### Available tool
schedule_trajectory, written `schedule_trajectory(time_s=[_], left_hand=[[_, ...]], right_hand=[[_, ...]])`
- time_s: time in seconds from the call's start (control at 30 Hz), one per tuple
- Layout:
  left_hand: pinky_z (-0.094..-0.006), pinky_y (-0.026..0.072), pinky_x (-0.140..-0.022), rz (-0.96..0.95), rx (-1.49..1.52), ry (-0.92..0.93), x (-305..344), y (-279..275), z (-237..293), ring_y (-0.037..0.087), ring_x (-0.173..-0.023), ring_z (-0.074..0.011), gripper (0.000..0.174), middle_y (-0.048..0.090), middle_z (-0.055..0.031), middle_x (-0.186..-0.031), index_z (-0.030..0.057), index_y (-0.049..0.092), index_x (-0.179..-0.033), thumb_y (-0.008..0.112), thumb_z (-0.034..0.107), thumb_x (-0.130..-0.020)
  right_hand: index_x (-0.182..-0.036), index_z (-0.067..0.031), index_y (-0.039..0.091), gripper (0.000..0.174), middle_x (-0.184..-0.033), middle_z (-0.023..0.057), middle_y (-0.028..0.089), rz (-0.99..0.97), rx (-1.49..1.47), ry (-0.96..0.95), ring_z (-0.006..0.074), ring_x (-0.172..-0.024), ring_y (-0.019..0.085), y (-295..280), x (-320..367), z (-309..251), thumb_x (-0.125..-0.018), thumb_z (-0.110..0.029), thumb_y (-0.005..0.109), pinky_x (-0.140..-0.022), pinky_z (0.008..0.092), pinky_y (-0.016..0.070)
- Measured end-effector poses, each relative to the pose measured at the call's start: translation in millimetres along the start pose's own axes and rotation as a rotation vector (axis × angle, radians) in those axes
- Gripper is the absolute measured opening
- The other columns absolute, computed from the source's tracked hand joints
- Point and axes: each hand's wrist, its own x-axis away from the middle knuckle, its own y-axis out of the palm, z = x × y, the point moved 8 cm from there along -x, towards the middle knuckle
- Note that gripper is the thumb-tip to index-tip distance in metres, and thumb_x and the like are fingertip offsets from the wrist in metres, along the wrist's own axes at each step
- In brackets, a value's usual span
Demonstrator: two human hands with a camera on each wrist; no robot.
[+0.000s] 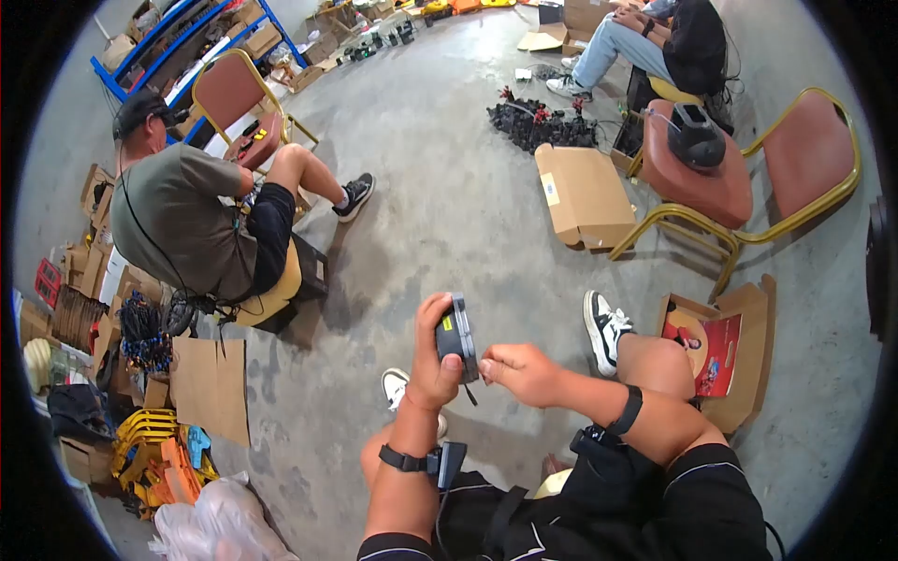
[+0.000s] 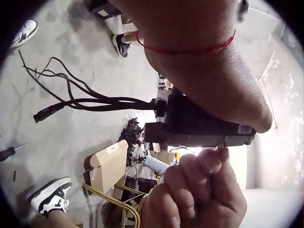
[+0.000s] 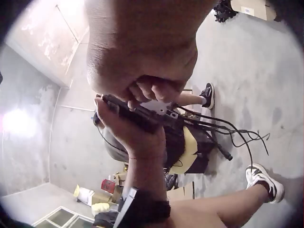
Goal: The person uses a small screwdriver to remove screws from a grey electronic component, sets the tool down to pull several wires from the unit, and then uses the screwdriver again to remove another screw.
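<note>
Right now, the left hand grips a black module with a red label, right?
No: the label is yellow, not red, as the head view shows. The left hand does grip the black module.

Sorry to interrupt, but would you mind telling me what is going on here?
A seated person grips a small black module with a yellow label in the left hand, while the right hand pinches at its edge. Black wires trail from it. Another person sits nearby, and a cardboard box lies on the floor.
</note>
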Motion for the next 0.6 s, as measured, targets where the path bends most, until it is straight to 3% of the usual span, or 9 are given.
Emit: schedule_trajectory(time_s=[0.03, 0.1, 0.17, 0.2, 0.27, 0.33, 0.37, 0.43, 0.6], left_hand=[[-0.0415, 0.0313, -0.111, 0.004, -0.034, 0.045, 1, -1, 3, 0.044, -0.129, -0.0344, 0.085, 0.045, -0.0219, -0.137, -0.0017, 0.043, -0.14, 0.044, 0.069, -0.093], [-0.0401, 0.0314, -0.111, 0.028, -0.001, -0.043, 1, -4, -1, 0.044, -0.13, -0.0314, 0.084, 0.045, -0.0193, -0.139, -0.0017, 0.043, -0.14, 0.041, 0.069, -0.094], [-0.0362, 0.0403, -0.104, 0.115, 0.171, -0.208, -1, -3, -6, 0.052, -0.119, -0.0248, 0.077, 0.052, -0.0142, -0.131, 0.0004, 0.045, -0.139, 0.037, 0.065, -0.098], [-0.0362, 0.0403, -0.104, 0.123, 0.174, -0.216, -2, -4, -4, 0.052, -0.119, -0.0248, 0.077, 0.052, -0.0142, -0.131, 0.0004, 0.045, -0.139, 0.037, 0.065, -0.098], [-0.0308, 0.0493, -0.09, 0.168, 0.501, -0.554, 5, 0, -26, 0.059, -0.103, -0.0169, 0.068, 0.059, -0.0083, -0.118, 0.0036, 0.048, -0.137, 0.035, 0.06, -0.101], [-0.0308, 0.0522, -0.085, 0.206, 0.539, -0.636, 7, 3, -36, 0.062, -0.098, -0.0161, 0.066, 0.062, -0.0074, -0.112, 0.0041, 0.051, -0.135, 0.034, 0.058, -0.102], [-0.0308, 0.0551, -0.079, 0.238, 0.575, -0.713, 11, 5, -43, 0.064, -0.093, -0.0153, 0.063, 0.065, -0.0066, -0.106, 0.0045, 0.053, -0.133, 0.034, 0.057, -0.102], [-0.0316, 0.0557, -0.081, 0.237, 0.594, -0.764, 13, 10, -47, 0.065, -0.092, -0.0171, 0.063, 0.066, -0.0073, -0.105, 0.0054, 0.055, -0.129, 0.036, 0.058, -0.102], [-0.0309, 0.0564, -0.079, 0.178, 0.646, -0.879, 18, 26, -48, 0.066, -0.089, -0.0166, 0.064, 0.066, -0.0061, -0.101, 0.0069, 0.057, -0.126, 0.033, 0.061, -0.101]], right_hand=[[-0.094, -0.0007, 0.063, 0.028, -0.077, 0.0176, 0.063, -0.007, -0.011, 0.018, 0.0294, -0.07, 0.06, 0, 2, 1, -0.1, -0.027, 0.055, -0.067, 0.0385, 0.048], [-0.097, -0.0011, 0.064, 0.029, -0.08, 0.0165, 0.065, -0.068, 0.059, -0.015, 0.0289, -0.074, 0.062, -4, -2, -10, -0.101, -0.029, 0.054, -0.07, 0.0378, 0.0485], [-0.099, -0.0008, 0.064, 0.027, -0.082, 0.0163, 0.065, -0.046, 0.182, -0.032, 0.031, -0.076, 0.064, -18, -2, -25, -0.1, -0.026, 0.056, -0.069, 0.0386, 0.0492], [-0.1, -0.0011, 0.065, 0.022, -0.081, 0.0155, 0.064, 0.028, 0.31, -0.068, 0.0302, -0.075, 0.064, -29, -1, -36, -0.099, -0.022, 0.057, -0.069, 0.0378, 0.0494], [-0.101, -0.0014, 0.066, 0.018, -0.081, 0.0147, 0.064, 0.096, 0.439, -0.102, 0.0293, -0.075, 0.063, -35, 0, -41, -0.098, -0.018, 0.059, -0.069, 0.0371, 0.0496], [-0.1, -0.0029, 0.067, 0.015, -0.085, 0.015, 0.066, 0.175, 0.512, -0.293, 0.0349, -0.077, 0.064, -35, 3, -54, -0.093, -0.016, 0.064, -0.068, 0.0418, 0.0518], [-0.1, -0.0029, 0.067, 0.015, -0.085, 0.015, 0.066, 0.172, 0.507, -0.289, 0.0349, -0.077, 0.064, -33, 3, -51, -0.093, -0.016, 0.064, -0.068, 0.0418, 0.0518], [-0.1, -0.005, 0.068, 0.015, -0.085, 0.0117, 0.066, 0.166, 0.616, -0.412, 0.0315, -0.076, 0.065, -22, 6, -55, -0.089, -0.015, 0.068, -0.067, 0.04, 0.0525], [-0.097, -0.0055, 0.069, 0.017, -0.082, 0.0102, 0.066, 0.166, 0.653, -0.49, 0.0294, -0.075, 0.064, -18, 9, -61, -0.082, -0.012, 0.074, -0.065, 0.0383, 0.052]])
